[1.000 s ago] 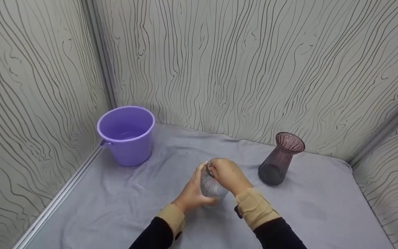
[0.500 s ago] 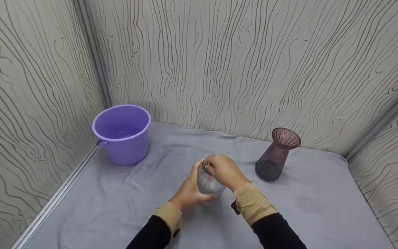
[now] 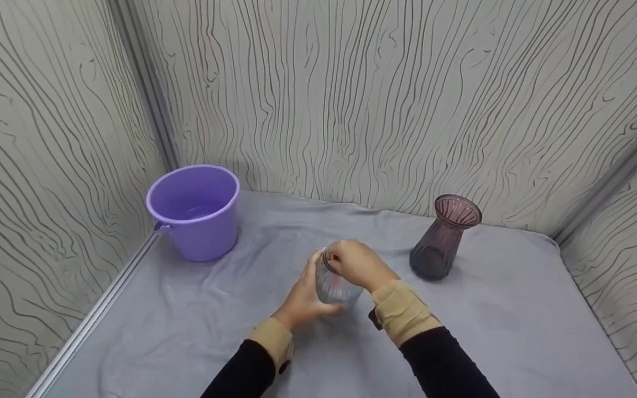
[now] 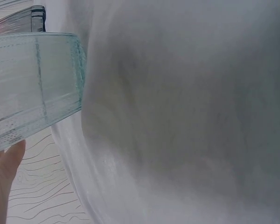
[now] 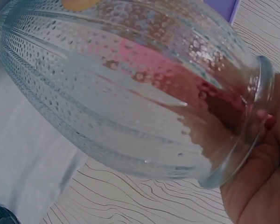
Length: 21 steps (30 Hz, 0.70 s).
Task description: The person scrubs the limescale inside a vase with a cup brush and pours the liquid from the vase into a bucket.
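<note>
Head view: The left hand [image 3: 303,296] grasps the body of the clear glass vase [image 3: 345,293], thumb on the near side, apparently to steady it. The right hand [image 3: 360,265] is curled at the vase mouth, fingers inside the opening. The purple bucket [image 3: 208,240] stands upright on the grey cloth [image 3: 495,326], well apart at the far left; the purple glass vase [image 3: 433,251] stands on the right. This spacing leaves working room around the hands.

Left wrist view: The vase base projects past the left hand's fingers, leaving the mouth end accessible. Contact between base and cloth cannot be confirmed.

Right wrist view: A pink item [image 5: 147,58] extends inside the clear vase. The right hand appears to grip its reddish end at the rim, likely to control it through the narrow opening; the inner fingertips are obscured.
</note>
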Tool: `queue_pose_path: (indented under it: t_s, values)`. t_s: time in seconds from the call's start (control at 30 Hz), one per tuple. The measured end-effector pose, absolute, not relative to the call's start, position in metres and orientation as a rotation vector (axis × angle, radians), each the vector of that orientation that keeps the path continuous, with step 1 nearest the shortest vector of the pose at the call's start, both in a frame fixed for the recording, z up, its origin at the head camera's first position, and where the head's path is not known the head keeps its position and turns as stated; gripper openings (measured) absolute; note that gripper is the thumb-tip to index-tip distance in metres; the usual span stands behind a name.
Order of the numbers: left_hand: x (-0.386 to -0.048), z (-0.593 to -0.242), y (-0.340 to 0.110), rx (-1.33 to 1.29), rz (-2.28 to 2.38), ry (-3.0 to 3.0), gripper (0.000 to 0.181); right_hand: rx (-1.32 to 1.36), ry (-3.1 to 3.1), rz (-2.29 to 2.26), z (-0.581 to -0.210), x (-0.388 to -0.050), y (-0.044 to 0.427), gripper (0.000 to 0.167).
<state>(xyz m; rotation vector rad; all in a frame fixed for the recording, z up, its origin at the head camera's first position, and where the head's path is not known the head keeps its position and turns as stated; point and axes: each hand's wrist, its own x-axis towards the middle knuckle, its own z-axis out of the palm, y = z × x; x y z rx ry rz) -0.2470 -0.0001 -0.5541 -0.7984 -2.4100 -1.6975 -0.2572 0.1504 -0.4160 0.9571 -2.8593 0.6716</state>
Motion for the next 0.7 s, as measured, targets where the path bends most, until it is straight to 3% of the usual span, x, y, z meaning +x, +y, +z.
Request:
queue_pose_path:
  t_s: [0.3,0.5,0.7]
  values:
    - [-0.247,-0.552,0.002,-0.803,-1.722,-2.384,0.116,0.666,-2.795,0.676,-0.424,-0.246,0.142,0.03]
    - [-0.246,-0.551,0.001,-0.754,-1.753,-2.449,0.117,0.62,-2.74,0.66,-0.429,-0.241,0.14,0.019]
    - [-0.245,-0.551,0.002,-0.75,-1.759,-2.452,0.117,0.614,-2.813,0.668,-0.425,-0.242,0.141,0.025]
